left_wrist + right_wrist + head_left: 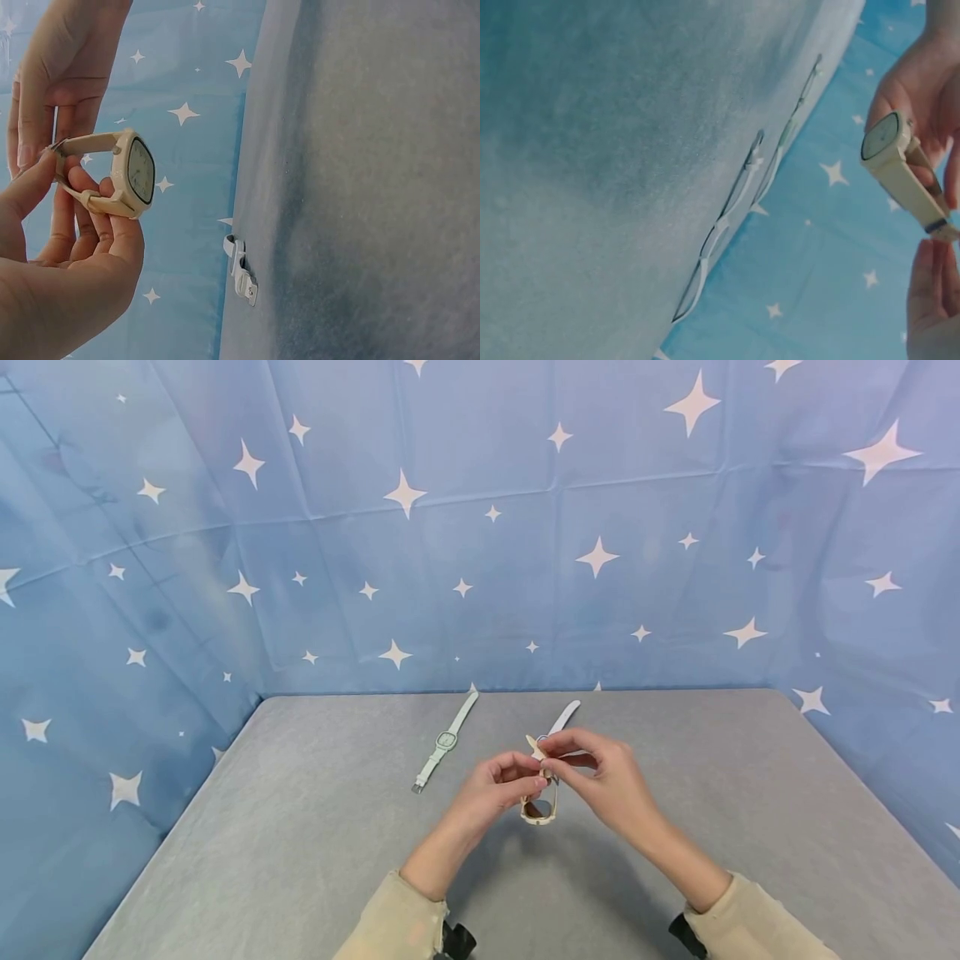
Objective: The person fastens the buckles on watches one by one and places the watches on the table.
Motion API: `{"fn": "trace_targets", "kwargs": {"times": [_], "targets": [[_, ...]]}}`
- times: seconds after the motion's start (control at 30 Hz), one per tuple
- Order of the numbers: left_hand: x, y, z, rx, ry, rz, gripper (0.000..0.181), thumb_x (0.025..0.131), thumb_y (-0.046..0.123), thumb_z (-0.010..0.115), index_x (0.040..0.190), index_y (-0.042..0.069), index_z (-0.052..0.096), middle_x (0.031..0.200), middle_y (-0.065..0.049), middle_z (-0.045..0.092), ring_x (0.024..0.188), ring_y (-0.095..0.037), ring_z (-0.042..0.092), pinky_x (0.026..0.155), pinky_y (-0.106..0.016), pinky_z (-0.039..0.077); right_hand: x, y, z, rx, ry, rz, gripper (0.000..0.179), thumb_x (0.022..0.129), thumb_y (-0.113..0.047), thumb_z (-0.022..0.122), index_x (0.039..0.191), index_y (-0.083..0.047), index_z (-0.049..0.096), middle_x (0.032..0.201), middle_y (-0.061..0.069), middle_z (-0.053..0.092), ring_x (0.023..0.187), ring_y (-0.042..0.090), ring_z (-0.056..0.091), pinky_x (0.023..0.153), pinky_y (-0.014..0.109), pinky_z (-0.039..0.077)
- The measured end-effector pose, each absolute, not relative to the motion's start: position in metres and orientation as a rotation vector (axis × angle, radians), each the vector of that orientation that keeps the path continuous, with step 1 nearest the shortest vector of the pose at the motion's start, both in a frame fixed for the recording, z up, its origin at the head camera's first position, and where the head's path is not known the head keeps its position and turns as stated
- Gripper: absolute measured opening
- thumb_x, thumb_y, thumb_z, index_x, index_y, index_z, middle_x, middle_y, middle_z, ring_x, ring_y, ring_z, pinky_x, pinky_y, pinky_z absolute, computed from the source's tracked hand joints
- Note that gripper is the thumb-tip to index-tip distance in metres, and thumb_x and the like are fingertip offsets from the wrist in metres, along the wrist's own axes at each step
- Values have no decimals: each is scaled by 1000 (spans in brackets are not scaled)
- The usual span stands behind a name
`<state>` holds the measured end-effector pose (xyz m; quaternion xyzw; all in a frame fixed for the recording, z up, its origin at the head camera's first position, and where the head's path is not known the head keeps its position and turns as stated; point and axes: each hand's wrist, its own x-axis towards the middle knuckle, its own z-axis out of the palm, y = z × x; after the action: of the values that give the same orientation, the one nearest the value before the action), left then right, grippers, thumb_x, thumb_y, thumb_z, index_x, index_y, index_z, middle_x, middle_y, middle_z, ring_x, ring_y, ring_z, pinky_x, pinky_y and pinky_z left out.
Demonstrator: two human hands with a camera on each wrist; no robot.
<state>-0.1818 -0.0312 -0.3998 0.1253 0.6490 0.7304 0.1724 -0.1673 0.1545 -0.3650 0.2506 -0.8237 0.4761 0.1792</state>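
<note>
Soft, fairly even light is filling the head view, with diffuse shadows (600, 877) darkening the near middle of the table (300, 860). Both wrist views are looking dimmer, hazier and slightly blurred.

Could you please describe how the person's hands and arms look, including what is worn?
The left sleeve and right sleeve are beige, ending on the forearms. A black, partly hidden object shows at the left sleeve's end, another at the right's. The left hand and right hand wear no gloves.
</note>
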Motion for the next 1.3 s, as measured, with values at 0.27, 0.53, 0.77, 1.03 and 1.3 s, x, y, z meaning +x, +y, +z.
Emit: {"fn": "trace_targets", "kwargs": {"times": [0.27,0.53,0.77,1.03,1.3], "targets": [[-182,-32,-400,366,1855,2060,28,93,10,68,115,-7,62,95,8,70,86,-5,66,88,-28,55,-168,156,-367,739,-2299,1321,22,84,0,76,103,-11,75,98,3,76,88,11,71,79,21,59],[-181,-33,-398,372,1884,2040,28,93,12,69,115,-4,64,95,9,70,85,-5,67,90,-30,55,-167,159,-366,742,-2303,1304,21,83,-1,77,101,-12,76,96,-2,75,88,4,70,79,20,59],[-182,-33,-399,414,1904,2039,27,93,11,69,114,-6,63,91,8,69,83,-6,65,84,-31,55,-167,162,-367,755,-2319,1294,21,84,0,77,100,-13,76,95,-3,74,87,5,69,78,21,59],[-183,-34,-400,405,1918,2043,27,92,12,70,113,-4,64,91,7,70,81,-6,64,77,-25,53,-166,165,-367,782,-2326,1289,19,83,3,76,98,-7,76,95,-1,74,86,13,71,79,19,58],[-181,-36,-399,405,1922,2048,27,92,11,69,114,-4,65,91,6,71,80,-9,62,74,-25,52,-165,165,-367,790,-2335,1264,19,83,2,76,96,-12,76,94,-3,74,86,16,71,78,20,59]]}}
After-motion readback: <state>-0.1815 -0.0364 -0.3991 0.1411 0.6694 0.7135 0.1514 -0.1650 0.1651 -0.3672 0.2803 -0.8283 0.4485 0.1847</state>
